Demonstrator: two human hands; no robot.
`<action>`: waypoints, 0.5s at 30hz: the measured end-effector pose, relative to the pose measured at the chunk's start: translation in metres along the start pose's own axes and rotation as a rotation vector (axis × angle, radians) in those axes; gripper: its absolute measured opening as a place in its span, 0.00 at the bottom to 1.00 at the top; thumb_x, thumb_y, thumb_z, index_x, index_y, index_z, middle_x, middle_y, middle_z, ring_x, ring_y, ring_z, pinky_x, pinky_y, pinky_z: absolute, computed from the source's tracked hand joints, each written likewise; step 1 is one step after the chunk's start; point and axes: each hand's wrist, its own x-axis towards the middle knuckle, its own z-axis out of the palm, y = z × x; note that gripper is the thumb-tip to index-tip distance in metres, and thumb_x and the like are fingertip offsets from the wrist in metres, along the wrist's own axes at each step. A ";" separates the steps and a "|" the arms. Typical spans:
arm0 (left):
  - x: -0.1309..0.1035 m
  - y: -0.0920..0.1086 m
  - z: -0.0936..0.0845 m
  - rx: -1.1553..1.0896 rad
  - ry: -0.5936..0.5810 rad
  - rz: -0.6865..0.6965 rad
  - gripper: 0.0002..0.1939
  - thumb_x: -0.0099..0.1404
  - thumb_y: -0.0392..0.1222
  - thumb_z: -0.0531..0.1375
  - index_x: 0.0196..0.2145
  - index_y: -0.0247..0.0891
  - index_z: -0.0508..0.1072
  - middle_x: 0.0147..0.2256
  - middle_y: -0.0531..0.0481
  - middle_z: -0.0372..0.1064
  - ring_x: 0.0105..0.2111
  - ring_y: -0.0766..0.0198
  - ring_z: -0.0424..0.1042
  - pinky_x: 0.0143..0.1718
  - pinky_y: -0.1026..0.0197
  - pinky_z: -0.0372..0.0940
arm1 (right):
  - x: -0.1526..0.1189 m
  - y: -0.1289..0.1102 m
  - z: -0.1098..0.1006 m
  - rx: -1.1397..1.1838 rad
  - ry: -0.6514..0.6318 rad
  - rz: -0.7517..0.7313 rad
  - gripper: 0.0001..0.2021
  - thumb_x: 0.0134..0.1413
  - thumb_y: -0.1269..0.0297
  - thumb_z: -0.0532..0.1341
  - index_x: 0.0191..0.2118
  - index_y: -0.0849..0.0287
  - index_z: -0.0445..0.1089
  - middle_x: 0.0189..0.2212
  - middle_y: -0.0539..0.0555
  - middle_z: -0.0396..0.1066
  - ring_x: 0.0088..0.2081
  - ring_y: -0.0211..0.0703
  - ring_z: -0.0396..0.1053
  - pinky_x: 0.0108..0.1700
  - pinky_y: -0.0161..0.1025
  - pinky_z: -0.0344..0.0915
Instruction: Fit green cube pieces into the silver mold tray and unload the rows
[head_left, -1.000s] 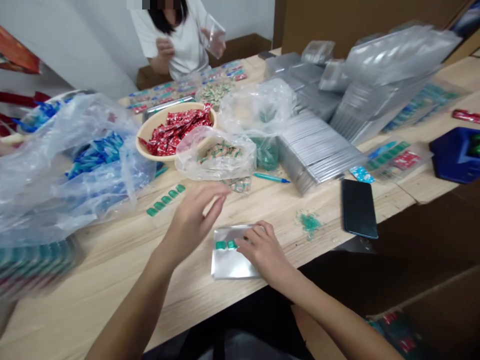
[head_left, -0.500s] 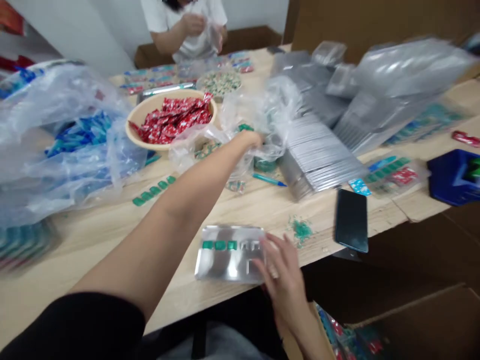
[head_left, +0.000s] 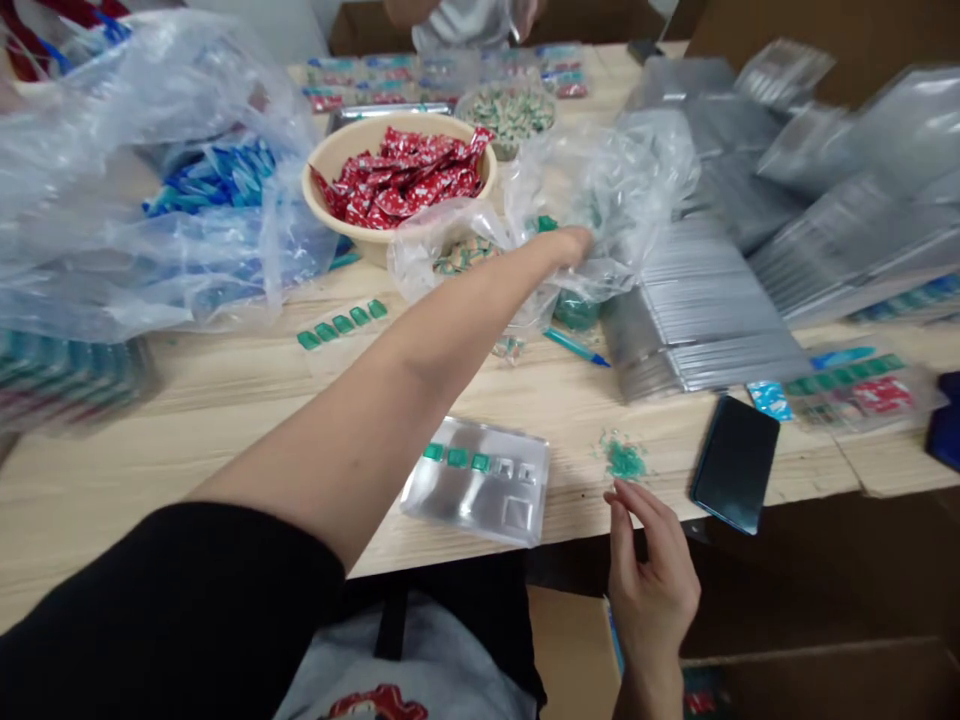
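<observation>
Tabletop (head_left: 225,400): green pieces (head_left: 457,457) in tray (head_left: 450,498), red packets (head_left: 412,178) in bowl (head_left: 356,233).

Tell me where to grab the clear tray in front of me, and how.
Probably its right short edge, coming from the right: the tray lies flat, that end is uncovered and near the right hand; the left forearm hides the far left corner. Keep it level: green pieces sit in its pockets.

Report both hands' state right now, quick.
Left hand: at the clear plastic bag, fingers hidden; grip can't be told.
Right hand: thumb and fingertips close together near the green bits; can't tell if holding anything.
</observation>
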 end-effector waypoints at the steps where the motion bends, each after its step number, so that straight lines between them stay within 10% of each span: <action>1: 0.000 0.005 -0.006 0.020 0.002 -0.005 0.03 0.57 0.29 0.61 0.26 0.29 0.74 0.31 0.44 0.72 0.44 0.51 0.71 0.48 0.55 0.62 | 0.000 0.000 -0.002 0.015 0.005 0.005 0.12 0.58 0.74 0.59 0.46 0.57 0.72 0.39 0.56 0.75 0.43 0.43 0.73 0.46 0.43 0.70; 6: -0.023 0.030 -0.051 0.081 0.089 0.052 0.09 0.54 0.23 0.56 0.29 0.31 0.74 0.34 0.46 0.73 0.45 0.55 0.71 0.48 0.59 0.61 | 0.006 -0.008 0.002 0.385 0.096 0.369 0.08 0.58 0.66 0.61 0.43 0.56 0.74 0.37 0.55 0.76 0.36 0.42 0.75 0.44 0.44 0.72; 10: -0.105 0.054 -0.077 -0.090 0.302 0.209 0.09 0.61 0.28 0.56 0.36 0.37 0.73 0.36 0.50 0.72 0.34 0.63 0.72 0.38 0.61 0.66 | 0.038 -0.034 0.028 1.158 -0.050 0.711 0.13 0.58 0.55 0.60 0.44 0.55 0.72 0.39 0.56 0.77 0.36 0.43 0.76 0.44 0.47 0.74; 15: -0.242 0.063 -0.053 -0.164 -0.073 0.368 0.07 0.65 0.34 0.56 0.37 0.41 0.73 0.35 0.52 0.74 0.34 0.64 0.74 0.36 0.62 0.69 | 0.075 -0.067 0.060 1.613 -0.435 0.967 0.21 0.63 0.48 0.47 0.47 0.59 0.67 0.46 0.62 0.73 0.44 0.47 0.74 0.47 0.50 0.72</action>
